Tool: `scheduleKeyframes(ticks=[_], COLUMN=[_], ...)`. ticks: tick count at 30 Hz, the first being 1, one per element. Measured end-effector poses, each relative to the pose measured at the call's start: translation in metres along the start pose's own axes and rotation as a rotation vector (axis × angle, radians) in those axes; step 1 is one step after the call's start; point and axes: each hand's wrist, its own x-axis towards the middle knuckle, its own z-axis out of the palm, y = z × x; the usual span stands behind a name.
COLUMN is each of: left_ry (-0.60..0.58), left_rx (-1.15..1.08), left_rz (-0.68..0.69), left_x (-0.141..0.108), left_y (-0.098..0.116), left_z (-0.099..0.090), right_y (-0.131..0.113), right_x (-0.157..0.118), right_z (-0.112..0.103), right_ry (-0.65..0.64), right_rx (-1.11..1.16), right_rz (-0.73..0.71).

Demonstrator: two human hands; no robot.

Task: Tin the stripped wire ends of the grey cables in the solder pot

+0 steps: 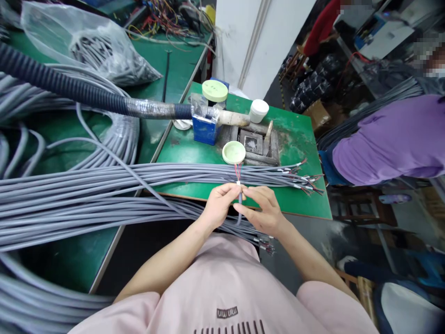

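Observation:
Between my hands a grey cable [240,208] stands with its stripped end up, its thin red and white wires [238,170] reaching the near rim of a small pale green dish [234,152]. My left hand [221,202] pinches the cable just below the wires. Beside it, my right hand [263,209] has its thumb and fingers apart around the cable, with a fingertip near the pinch. A bundle of grey cables [194,172] lies across the green table [302,134] behind my hands, stripped ends at the right. A lower bundle [139,208] passes behind my forearms.
A black hose [100,99] ends in a pale nozzle over a blue box [205,130]. Beyond the dish is a square dark metal pot [253,143] with a spatula [268,137]. Two lidded tubs [259,110] stand behind. A person in purple [389,139] is at the right.

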Motion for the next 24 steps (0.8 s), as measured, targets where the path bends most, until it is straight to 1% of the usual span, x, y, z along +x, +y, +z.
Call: scheduleKeyframes(ticks=[2, 4, 5, 6, 7, 8, 9, 10, 11, 12, 13, 14, 15, 16, 19, 21, 22, 24], left_ry=[-0.096, -0.174, -0.198, -0.21, -0.231, -0.297, -0.39, -0.508, -0.63, -0.734, -0.806, -0.837, -0.829, -0.793, -0.583, -0.483, -0.467, -0.473], left_rx=[0.083, 0.285, 0.415, 0.551, 0.657, 0.709, 0.728, 0.723, 0.719, 0.728, 0.762, 0.822, 0.897, 0.99, 1.275, 1.367, 1.395, 1.422], left_rz=[0.013, 0.084, 0.164, 0.278, 0.421, 0.551, 0.65, 0.7, 0.701, 0.673, 0.626, 0.595, 0.594, 0.596, 0.615, 0.64, 0.651, 0.675], left_x=[-0.005, -0.013, -0.018, -0.024, -0.029, -0.034, -0.038, -0.041, -0.042, -0.042, -0.041, -0.039, -0.036, -0.032, -0.018, -0.01, -0.007, -0.004], left_y=[0.004, 0.012, 0.018, 0.024, 0.03, 0.035, 0.039, 0.04, 0.039, 0.034, 0.027, 0.018, 0.007, -0.004, -0.033, -0.045, -0.048, -0.053], left_z=[0.002, 0.005, 0.006, 0.008, 0.01, 0.011, 0.013, 0.014, 0.016, 0.016, 0.016, 0.015, 0.013, 0.01, -0.003, -0.012, -0.016, -0.02], right_y=[0.008, 0.024, 0.034, 0.044, 0.054, 0.063, 0.071, 0.076, 0.08, 0.081, 0.081, 0.079, 0.078, 0.076, 0.074, 0.077, 0.078, 0.082], right_x=[0.005, 0.01, 0.014, 0.018, 0.023, 0.028, 0.034, 0.04, 0.047, 0.053, 0.06, 0.066, 0.071, 0.075, 0.084, 0.086, 0.086, 0.086], right_z=[-0.004, -0.013, -0.019, -0.025, -0.03, -0.034, -0.036, -0.037, -0.036, -0.033, -0.029, -0.024, -0.018, -0.013, 0.004, 0.012, 0.015, 0.021], right_ry=[0.057, 0.14, 0.188, 0.238, 0.291, 0.355, 0.417, 0.471, 0.502, 0.504, 0.476, 0.429, 0.372, 0.32, 0.228, 0.181, 0.158, 0.121], right_rx=[-0.077, -0.166, -0.211, -0.251, -0.271, -0.262, -0.228, -0.178, -0.121, -0.066, -0.021, 0.013, 0.04, 0.064, 0.125, 0.146, 0.15, 0.151], right_rz=[-0.014, 0.052, 0.112, 0.183, 0.265, 0.337, 0.396, 0.442, 0.476, 0.502, 0.52, 0.533, 0.536, 0.529, 0.497, 0.476, 0.468, 0.456])
